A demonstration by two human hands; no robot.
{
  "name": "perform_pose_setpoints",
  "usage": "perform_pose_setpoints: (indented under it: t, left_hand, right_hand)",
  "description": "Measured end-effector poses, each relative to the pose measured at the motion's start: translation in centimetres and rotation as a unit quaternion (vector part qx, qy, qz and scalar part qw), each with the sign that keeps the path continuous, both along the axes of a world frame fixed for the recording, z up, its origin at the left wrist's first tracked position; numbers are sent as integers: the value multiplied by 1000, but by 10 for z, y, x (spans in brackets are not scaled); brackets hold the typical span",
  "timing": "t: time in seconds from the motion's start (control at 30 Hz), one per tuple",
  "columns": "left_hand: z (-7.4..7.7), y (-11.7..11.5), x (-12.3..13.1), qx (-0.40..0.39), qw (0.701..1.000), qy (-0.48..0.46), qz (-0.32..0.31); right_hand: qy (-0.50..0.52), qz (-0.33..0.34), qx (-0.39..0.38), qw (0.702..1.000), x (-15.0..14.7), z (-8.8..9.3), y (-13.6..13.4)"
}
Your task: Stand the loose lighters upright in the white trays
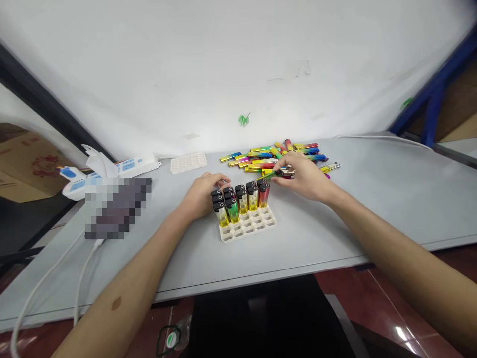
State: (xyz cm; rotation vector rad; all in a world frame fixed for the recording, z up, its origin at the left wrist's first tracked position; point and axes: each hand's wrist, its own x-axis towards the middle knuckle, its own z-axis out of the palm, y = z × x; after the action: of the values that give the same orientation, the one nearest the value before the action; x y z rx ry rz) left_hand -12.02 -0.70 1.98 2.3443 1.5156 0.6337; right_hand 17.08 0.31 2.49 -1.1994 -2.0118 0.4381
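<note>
A white rack [248, 227] with rows of slots stands near the middle of the table. Upright lighters [243, 201] with black tops and shiny coloured bodies fill its back rows and part of its left side. My left hand [203, 195] rests at the rack's back left, fingers loosely bent and apart; its thumb and some fingertips are hidden by the lighters. Behind the rack's right end, my right hand [300, 174] pinches a green lighter [267, 175] lying sideways, black top toward my fingers. Beyond this hand spreads a pile of lighters [261, 155] in metallic colours.
A second white rack [189, 162] lies flat by the wall. On the left are a power strip [128, 166] with plugs, a blurred-out dark device [119, 209] and a white cable [82, 278]. A cardboard box [30, 166] stands beyond the table's left side.
</note>
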Motion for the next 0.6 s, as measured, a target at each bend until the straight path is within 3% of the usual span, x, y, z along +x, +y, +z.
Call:
perform_pose_setpoints:
  t: [0.07, 0.13, 0.23, 0.43, 0.6]
  left_hand:
    - [0, 0, 0, 3, 1000, 0, 1]
    - [0, 0, -1, 3, 1000, 5, 1]
    - [1, 0, -1, 2, 1000, 9, 2]
    - [3, -1, 1, -10, 1000, 7, 5]
    - [4, -1, 1, -13, 1000, 12, 8]
  right_hand:
    - [147, 13, -83, 986, -3, 5, -3]
    - [275, 41, -146, 949, -7, 9, -6]
    - [379, 64, -208, 899, -13, 11, -10]
    - [383, 49, -317, 866, -19, 5, -8]
    - [367, 71, -301, 877, -20, 0, -9]
